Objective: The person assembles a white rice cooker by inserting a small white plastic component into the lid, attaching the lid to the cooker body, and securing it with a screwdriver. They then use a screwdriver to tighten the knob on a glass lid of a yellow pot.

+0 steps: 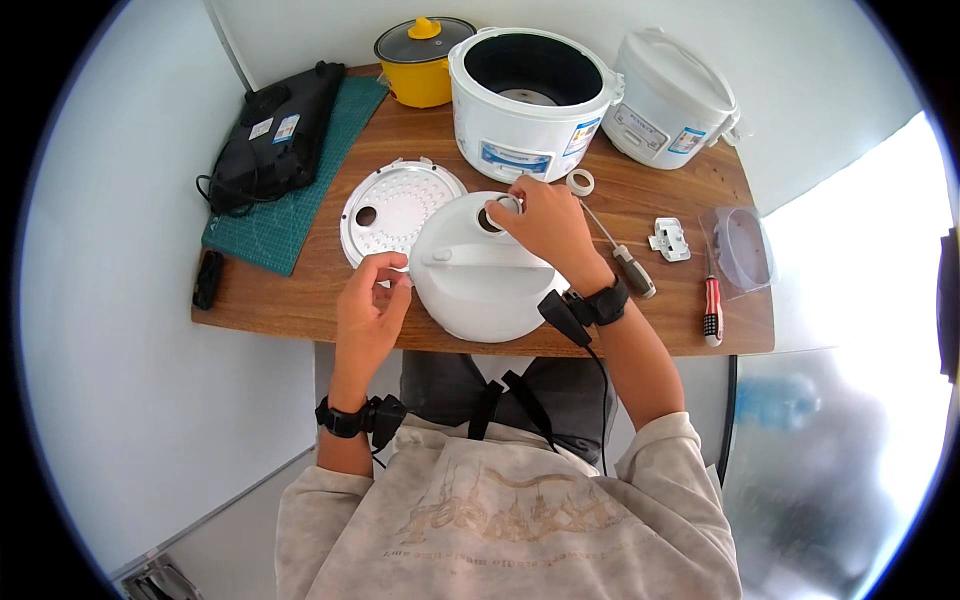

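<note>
A white rice cooker lid (pixel 480 300) lies on the wooden table in front of me, its raised handle bar running across it. My right hand (pixel 548 225) reaches over the lid's far side, thumb and forefinger closed on a small white round vent cap (pixel 508 204) at the dark hole there. The fingers partly cover the cap. Beside the lid's left edge is my left hand (pixel 370 310), fingers curved and apart, holding nothing I can see. Behind it lies the round metal inner lid plate (pixel 400 205), dotted with dimples and with one hole, partly under the white lid.
A white rice cooker body (pixel 520 130), a yellow pot (pixel 415 80) and another white cooker (pixel 670 100) stand at the back. Rightward lie a white ring (pixel 580 182), screwdriver (pixel 632 270), white bracket (pixel 670 240), red screwdriver (pixel 712 310) and clear container (pixel 745 250). A black appliance (pixel 275 140) rests on a green mat (pixel 300 225).
</note>
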The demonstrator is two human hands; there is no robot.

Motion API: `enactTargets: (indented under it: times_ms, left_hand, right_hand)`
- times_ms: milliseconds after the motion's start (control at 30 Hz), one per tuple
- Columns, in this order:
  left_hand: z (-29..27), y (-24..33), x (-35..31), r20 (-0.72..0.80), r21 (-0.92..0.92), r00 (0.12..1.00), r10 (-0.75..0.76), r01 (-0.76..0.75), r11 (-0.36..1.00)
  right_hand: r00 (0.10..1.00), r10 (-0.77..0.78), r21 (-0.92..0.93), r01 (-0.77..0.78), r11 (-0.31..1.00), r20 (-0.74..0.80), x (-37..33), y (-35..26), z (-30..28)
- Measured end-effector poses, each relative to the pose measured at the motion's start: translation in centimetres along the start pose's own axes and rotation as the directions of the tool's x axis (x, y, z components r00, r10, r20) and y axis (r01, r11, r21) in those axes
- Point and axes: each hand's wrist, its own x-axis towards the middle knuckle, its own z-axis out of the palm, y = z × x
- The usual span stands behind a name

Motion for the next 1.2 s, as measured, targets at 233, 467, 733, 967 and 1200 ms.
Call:
enactTargets:
  times_ms: [233,467,733,967,1200]
  left_hand:
    - [-0.3,0.0,-0.3,0.005,-0.017,1.000,-0.016,0.016,1.000]
    - [-0.5,-0.2,-0.6,-0.009,-0.021,1.000,0.028,-0.028,0.999]
    - [-0.6,-0.6,-0.9,-0.020,-0.004,0.999,0.044,-0.044,0.999]
    - [-0.5,-1.0,-1.0,-0.001,-0.030,0.999,0.034,-0.034,0.999]
    - [-0.5,-1.1,-0.9,0.007,-0.005,0.999,0.035,-0.035,0.999]
  right_hand:
    - [0.997,-0.072,-0.138,0.073,0.988,0.010,0.3,-0.2,1.3]
    - [0.997,-0.047,-0.146,0.055,0.988,0.058,0.1,-0.3,1.1]
    - [0.981,-0.194,-0.015,0.194,0.981,-0.006,0.0,0.8,1.3]
    - [0.964,-0.258,0.014,0.259,0.966,-0.066,0.4,1.7,2.2]
    - [0.995,-0.057,0.241,0.036,0.970,0.079,0.9,1.7,1.6]
